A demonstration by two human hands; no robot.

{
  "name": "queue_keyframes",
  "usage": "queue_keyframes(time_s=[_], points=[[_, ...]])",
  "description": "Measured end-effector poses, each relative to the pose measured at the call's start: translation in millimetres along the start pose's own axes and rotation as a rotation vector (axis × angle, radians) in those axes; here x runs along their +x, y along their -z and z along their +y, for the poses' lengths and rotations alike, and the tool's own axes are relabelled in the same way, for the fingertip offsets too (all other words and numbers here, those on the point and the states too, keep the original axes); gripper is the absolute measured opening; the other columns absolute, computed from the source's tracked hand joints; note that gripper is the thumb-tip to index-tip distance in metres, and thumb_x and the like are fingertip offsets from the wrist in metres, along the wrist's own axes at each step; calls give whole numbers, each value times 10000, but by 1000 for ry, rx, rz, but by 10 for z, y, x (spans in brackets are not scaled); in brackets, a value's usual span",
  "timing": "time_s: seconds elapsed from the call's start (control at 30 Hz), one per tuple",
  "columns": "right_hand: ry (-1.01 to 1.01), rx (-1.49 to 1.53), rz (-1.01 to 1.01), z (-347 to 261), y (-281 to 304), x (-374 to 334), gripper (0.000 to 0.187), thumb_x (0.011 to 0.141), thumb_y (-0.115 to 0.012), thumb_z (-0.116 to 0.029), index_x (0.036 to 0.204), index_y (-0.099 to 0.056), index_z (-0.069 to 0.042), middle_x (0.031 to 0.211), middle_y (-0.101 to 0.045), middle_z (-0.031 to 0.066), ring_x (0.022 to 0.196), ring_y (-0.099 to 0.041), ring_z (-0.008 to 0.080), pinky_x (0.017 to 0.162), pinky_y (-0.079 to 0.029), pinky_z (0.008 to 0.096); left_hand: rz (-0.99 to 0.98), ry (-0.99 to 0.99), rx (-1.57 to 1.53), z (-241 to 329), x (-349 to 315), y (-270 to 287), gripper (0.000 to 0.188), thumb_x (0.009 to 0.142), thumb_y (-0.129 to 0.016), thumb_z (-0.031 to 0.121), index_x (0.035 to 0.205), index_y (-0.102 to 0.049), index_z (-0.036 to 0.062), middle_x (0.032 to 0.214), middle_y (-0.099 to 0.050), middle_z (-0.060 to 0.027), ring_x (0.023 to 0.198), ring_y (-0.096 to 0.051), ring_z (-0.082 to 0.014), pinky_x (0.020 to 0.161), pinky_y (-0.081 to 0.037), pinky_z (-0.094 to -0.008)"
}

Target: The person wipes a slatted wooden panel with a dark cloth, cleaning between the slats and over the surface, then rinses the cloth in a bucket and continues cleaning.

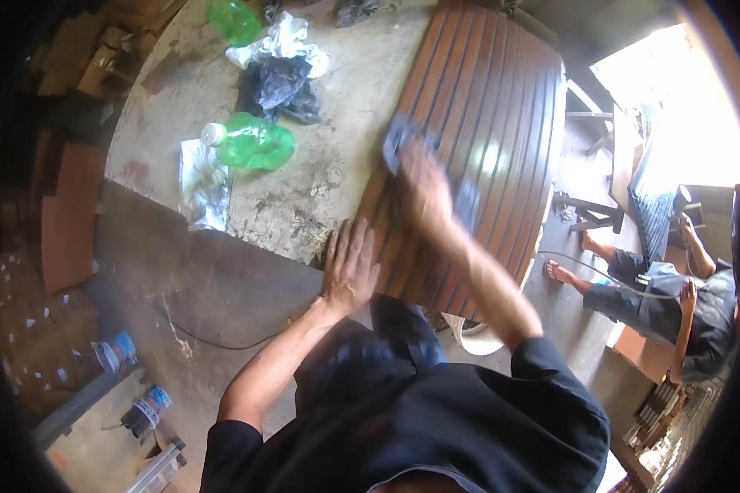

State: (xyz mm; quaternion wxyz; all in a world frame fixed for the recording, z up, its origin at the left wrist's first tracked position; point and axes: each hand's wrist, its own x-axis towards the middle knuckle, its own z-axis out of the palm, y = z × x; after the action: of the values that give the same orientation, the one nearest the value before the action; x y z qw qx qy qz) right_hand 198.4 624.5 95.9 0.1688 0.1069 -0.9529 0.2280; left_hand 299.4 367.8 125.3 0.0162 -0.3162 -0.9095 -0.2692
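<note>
A brown slatted wooden panel [485, 99] with dark grooves and a glossy surface lies on the right part of the worktable [345, 90]. On it my right hand [425, 185] is closed over a dark grey-blue cloth [399, 140], pressed to the slats. Hand and cloth are somewhat blurred, and part of the cloth shows on either side of the hand. My left hand [351, 264] rests with fingers stretched out at the panel's near left edge, holding nothing. Left of the panel, a green plastic bottle [255, 144] with a white cap lies on its side.
A silver pouch [205, 185] hangs over the table's near edge. Crumpled black plastic [278, 90], white plastic [286, 39] and another green bottle [233, 21] lie farther back. At right, a seated person [666, 296] has their legs stretched toward the table. A cable [222, 345] runs along the floor.
</note>
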Motion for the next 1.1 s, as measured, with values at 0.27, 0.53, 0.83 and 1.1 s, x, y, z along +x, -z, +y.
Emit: queue_keyframes(time_s=[0.27, 0.53, 0.83, 1.1], points=[[-40, 60, -334, -373, 877, -1126, 610, 927, -672, -166, 1502, -547, -7, 1628, -481, 233, 1576, -375, 397, 1279, -285, 578, -28, -46, 34, 91, 42, -72, 690, 1017, -553, 231, 1616, -365, -53, 1687, -333, -302, 1518, -356, -541, 1243, -270, -645], [-285, -252, 190, 2096, 358, 1304, 504, 1036, -526, -202, 1487, -539, 20, 1581, -505, 281, 1511, -439, 440, 1263, -317, 560, -81, -47, 69, 142, 82, -109, 676, 1062, -467, 264, 1650, -322, -36, 1717, -295, -286, 1556, -316, -521, 1254, -245, -641], [-220, -91, -16, 704, 467, -203, 684, 899, -703, -176, 1513, -504, 50, 1622, -440, 303, 1569, -344, 447, 1296, -272, 548, -52, -44, 121, 85, -6, -28, 625, 1107, -403, 293, 1623, -356, -56, 1700, -319, -290, 1539, -348, -508, 1254, -273, -609], [-228, -116, 15, 557, 661, -444, 555, 944, -592, -112, 1469, -526, 55, 1579, -485, 292, 1521, -400, 464, 1257, -321, 537, -41, -68, 122, 121, 12, -80, 624, 1099, -411, 282, 1627, -359, -47, 1699, -330, -281, 1543, -348, -502, 1259, -270, -607]])
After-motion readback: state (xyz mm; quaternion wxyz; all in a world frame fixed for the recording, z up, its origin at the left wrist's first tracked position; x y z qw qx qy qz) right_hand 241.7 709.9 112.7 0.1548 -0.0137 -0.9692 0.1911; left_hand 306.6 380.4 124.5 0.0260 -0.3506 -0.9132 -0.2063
